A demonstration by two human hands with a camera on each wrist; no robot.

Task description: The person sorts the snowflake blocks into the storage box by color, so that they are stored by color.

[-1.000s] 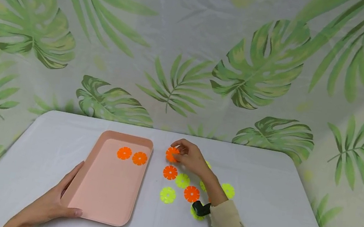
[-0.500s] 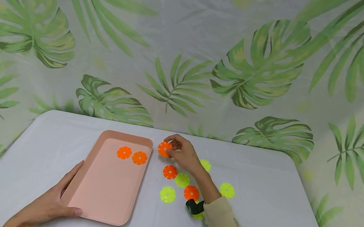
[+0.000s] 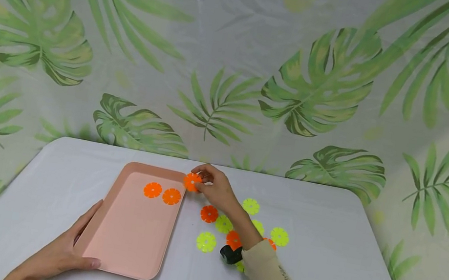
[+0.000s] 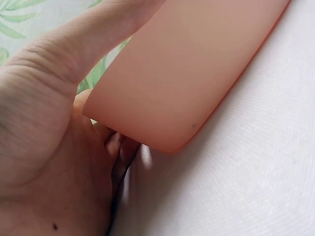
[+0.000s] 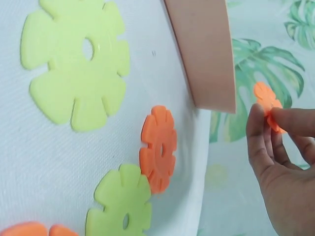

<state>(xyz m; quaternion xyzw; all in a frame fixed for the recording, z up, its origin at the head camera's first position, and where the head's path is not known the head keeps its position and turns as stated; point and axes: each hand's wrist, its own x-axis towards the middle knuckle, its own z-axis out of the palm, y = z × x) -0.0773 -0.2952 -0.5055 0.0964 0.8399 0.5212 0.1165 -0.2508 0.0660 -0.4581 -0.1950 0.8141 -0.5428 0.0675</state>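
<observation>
My right hand pinches an orange notched disc between thumb and fingers, over the far right corner of a pink tray. In the right wrist view the same disc stands tilted in the fingertips, apart from the tray wall. Two orange discs, one left and one right, lie flat inside the tray. At the tray's near left corner my left hand grips the rim, thumb over the near edge. The left wrist view shows its palm beside the tray's outer wall.
Right of the tray, several yellow-green discs and orange discs are scattered on the white table. My right forearm covers some of them. A leaf-print cloth hangs behind the table.
My right hand has carried the orange disc leftward, from above the table to the tray's far right corner. The left hand and the tray have stayed put.
</observation>
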